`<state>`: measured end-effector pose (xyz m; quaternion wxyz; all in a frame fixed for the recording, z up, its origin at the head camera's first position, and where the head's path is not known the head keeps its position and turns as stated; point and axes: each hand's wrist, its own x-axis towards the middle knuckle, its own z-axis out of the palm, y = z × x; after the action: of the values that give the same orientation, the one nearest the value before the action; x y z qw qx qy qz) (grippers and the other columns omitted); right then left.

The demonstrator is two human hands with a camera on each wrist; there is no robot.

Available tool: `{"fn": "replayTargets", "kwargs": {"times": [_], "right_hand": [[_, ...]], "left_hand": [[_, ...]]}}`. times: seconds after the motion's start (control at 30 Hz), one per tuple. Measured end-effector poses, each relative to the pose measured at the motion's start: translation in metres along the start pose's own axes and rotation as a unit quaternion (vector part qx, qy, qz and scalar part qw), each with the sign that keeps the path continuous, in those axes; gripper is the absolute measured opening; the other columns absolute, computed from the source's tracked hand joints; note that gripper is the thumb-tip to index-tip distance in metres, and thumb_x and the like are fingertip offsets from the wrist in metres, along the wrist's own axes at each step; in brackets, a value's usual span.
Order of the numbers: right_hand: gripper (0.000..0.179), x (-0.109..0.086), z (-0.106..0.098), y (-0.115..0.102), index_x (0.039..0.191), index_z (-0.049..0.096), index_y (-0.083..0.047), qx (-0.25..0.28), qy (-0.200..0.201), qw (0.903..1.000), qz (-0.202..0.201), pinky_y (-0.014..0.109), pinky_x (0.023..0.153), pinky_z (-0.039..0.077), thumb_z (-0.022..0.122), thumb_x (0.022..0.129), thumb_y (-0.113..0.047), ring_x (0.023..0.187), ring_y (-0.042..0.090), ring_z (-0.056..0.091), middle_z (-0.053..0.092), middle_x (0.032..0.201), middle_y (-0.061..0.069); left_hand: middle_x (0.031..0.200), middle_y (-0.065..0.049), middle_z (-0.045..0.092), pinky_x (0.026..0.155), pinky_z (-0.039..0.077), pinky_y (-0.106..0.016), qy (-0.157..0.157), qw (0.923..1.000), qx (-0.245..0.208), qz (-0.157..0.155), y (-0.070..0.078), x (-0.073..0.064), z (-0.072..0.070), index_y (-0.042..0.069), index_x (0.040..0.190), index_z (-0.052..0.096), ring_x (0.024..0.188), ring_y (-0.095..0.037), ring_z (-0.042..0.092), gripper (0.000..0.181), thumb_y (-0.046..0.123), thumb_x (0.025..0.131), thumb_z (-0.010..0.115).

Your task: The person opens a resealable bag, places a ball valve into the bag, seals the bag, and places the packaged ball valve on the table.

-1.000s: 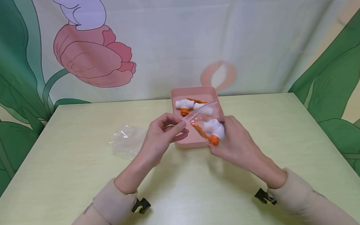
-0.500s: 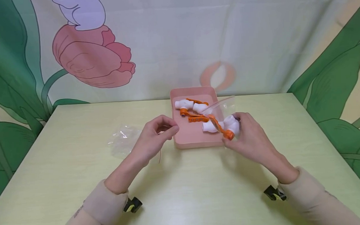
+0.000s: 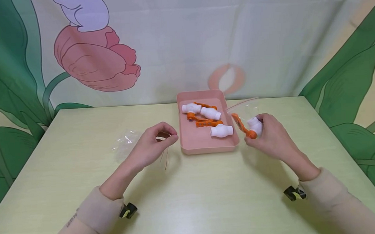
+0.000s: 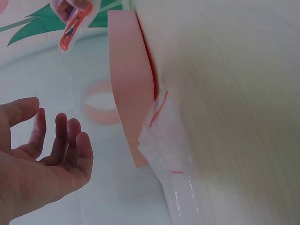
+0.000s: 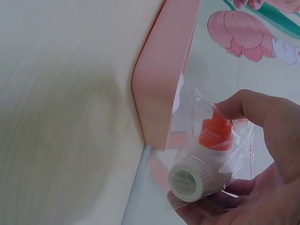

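Note:
In the head view my right hand (image 3: pixel 275 138) grips a white ball valve with an orange lever handle (image 3: pixel 255 125), inside a clear zip bag (image 3: pixel 247 107), just right of the pink tray (image 3: pixel 208 150). The right wrist view shows the thumb on the valve's orange part (image 5: pixel 216 133) and fingers under its white body (image 5: pixel 206 164), film around both. My left hand (image 3: pixel 151 145) hovers left of the tray, fingers loosely bent; in the left wrist view that hand (image 4: pixel 47 173) holds nothing. Three more valves lie in the tray, the nearest white one (image 3: pixel 222 131) at its front right.
Clear plastic bags (image 3: pixel 126 143) lie on the table left of the tray, partly behind the left hand. One bag with red zip lines (image 4: pixel 171 150) appears beside the tray in the left wrist view. A printed curtain (image 3: pixel 172 45) hangs behind the table.
My right hand has carried the bagged valve rightward, from over the tray to beside it. The left hand has let go of the bag's zip edge and drawn back left.

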<state>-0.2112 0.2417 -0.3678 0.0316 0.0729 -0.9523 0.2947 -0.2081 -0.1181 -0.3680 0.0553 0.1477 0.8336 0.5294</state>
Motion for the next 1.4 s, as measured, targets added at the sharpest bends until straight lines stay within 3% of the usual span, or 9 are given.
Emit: {"fn": "replayTargets", "kwargs": {"times": [0.4, 0.63, 0.87, 1.1, 1.23, 1.4], "right_hand": [[0.067, 0.008, -0.008, 0.028, 0.129, 0.046, 0.014, -0.032, -0.033, 0.9977, 0.049, 0.04, 0.069, 0.057, 0.08, 0.082, -0.021, 0.089, 0.035, 0.056, 0.056, 0.111, 0.025], [0.071, 0.012, -0.009, 0.048, 0.131, 0.044, 0.016, -0.054, -0.061, 0.9939, 0.075, 0.042, 0.074, 0.053, 0.078, 0.084, -0.025, 0.093, 0.036, 0.055, 0.056, 0.113, 0.027], [0.068, 0.016, -0.014, 0.064, 0.125, 0.045, 0.018, -0.067, -0.099, 0.9879, 0.099, 0.042, 0.073, 0.052, 0.077, 0.085, -0.026, 0.091, 0.037, 0.055, 0.056, 0.108, 0.028], [0.064, 0.018, -0.018, 0.079, 0.121, 0.046, 0.016, -0.066, -0.114, 0.9849, 0.113, 0.04, 0.069, 0.052, 0.078, 0.083, -0.025, 0.088, 0.036, 0.055, 0.057, 0.106, 0.026], [0.065, 0.019, -0.018, 0.083, 0.122, 0.046, 0.016, -0.069, -0.113, 0.9834, 0.124, 0.04, 0.07, 0.052, 0.077, 0.085, -0.026, 0.09, 0.036, 0.055, 0.057, 0.107, 0.027], [0.065, 0.021, -0.02, 0.087, 0.122, 0.045, 0.016, -0.073, -0.11, 0.9832, 0.126, 0.039, 0.069, 0.051, 0.077, 0.085, -0.027, 0.088, 0.035, 0.055, 0.057, 0.105, 0.026]], "left_hand": [[0.102, 0.0, 0.068, 0.089, 0.05, -0.042, -0.003, 0.992, 0.118, 0.045, -0.014, 0.004, -0.011, 0.009, 0.105, 0.067, 0.102, -0.022, 0.064, 0.007, 0.013, 0.099, 0.067], [0.104, -0.002, 0.068, 0.092, 0.05, -0.049, 0.003, 0.9878, 0.147, 0.05, -0.022, 0.003, -0.016, 0.008, 0.107, 0.067, 0.104, -0.025, 0.063, 0.01, 0.014, 0.099, 0.068], [0.113, -0.01, 0.067, 0.093, 0.049, -0.047, -0.009, 0.9813, 0.188, 0.038, -0.027, 0.002, -0.022, 0.005, 0.114, 0.066, 0.114, -0.034, 0.058, 0.018, 0.015, 0.1, 0.067], [0.117, -0.015, 0.065, 0.098, 0.047, -0.051, -0.027, 0.9805, 0.191, 0.038, -0.035, 0.005, -0.032, 0.001, 0.117, 0.065, 0.115, -0.038, 0.055, 0.023, 0.016, 0.1, 0.066], [0.121, -0.018, 0.063, 0.104, 0.043, -0.054, -0.041, 0.9728, 0.225, 0.036, -0.038, 0.006, -0.039, -0.002, 0.12, 0.063, 0.12, -0.04, 0.054, 0.025, 0.014, 0.101, 0.062], [0.132, -0.023, 0.056, 0.107, 0.039, -0.06, -0.079, 0.9555, 0.282, 0.036, -0.037, 0.006, -0.048, -0.004, 0.128, 0.059, 0.127, -0.044, 0.048, 0.032, 0.005, 0.097, 0.055]]}}
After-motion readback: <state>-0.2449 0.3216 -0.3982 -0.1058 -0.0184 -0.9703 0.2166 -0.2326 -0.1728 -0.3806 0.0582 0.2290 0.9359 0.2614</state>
